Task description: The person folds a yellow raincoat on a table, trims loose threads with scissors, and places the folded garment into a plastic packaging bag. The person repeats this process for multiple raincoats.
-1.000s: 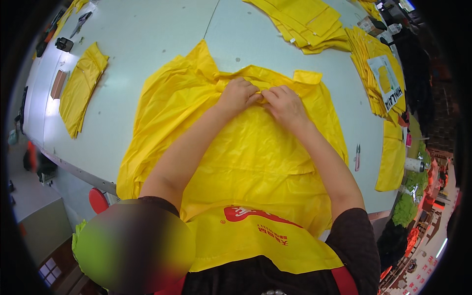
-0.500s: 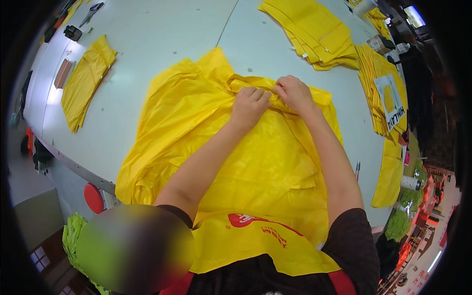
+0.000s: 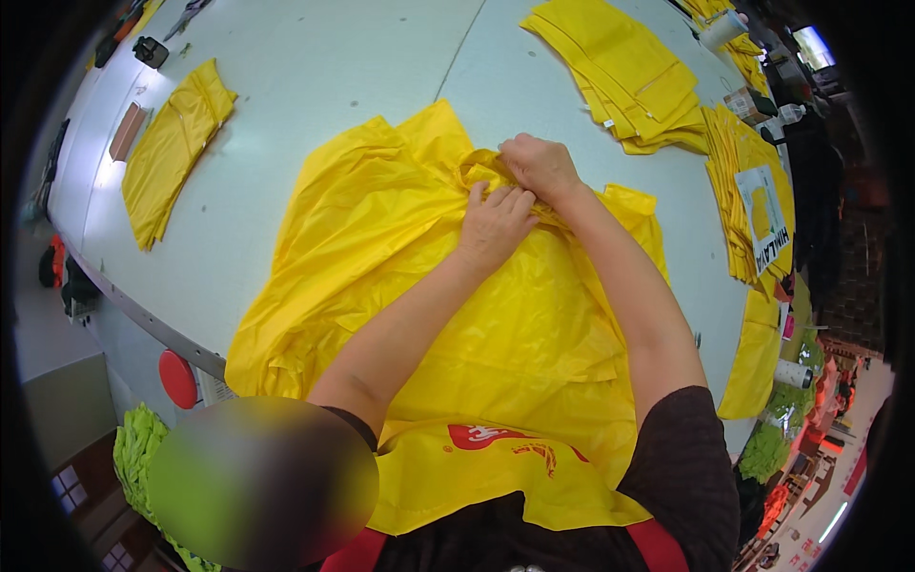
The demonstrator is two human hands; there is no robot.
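A large yellow garment (image 3: 448,324) of thin, shiny cloth is spread in creases on the pale table before me. Its far part is bunched up, and both my hands are at that bunch. My right hand (image 3: 540,164) is closed on a fold there, at the far side. Just nearer and to the left, my left hand (image 3: 498,227) grips the gathered cloth with bent fingers. The fingertips are partly hidden in the folds, so whether anything small is held there cannot be seen. Across my front hangs a yellow apron-like piece (image 3: 410,491) with red print.
Stacked flat yellow pieces (image 3: 620,67) lie at the far right, with another pile (image 3: 729,191) under a printed sheet (image 3: 762,214). A folded yellow piece (image 3: 172,157) rests at the left beside a brown block (image 3: 127,132). A thread cone (image 3: 793,374) stands by the right edge.
My right hand has shifted left and away from me along the bunched cloth. My left hand has come slightly nearer, its fingers more spread. The bunched folds have changed shape.
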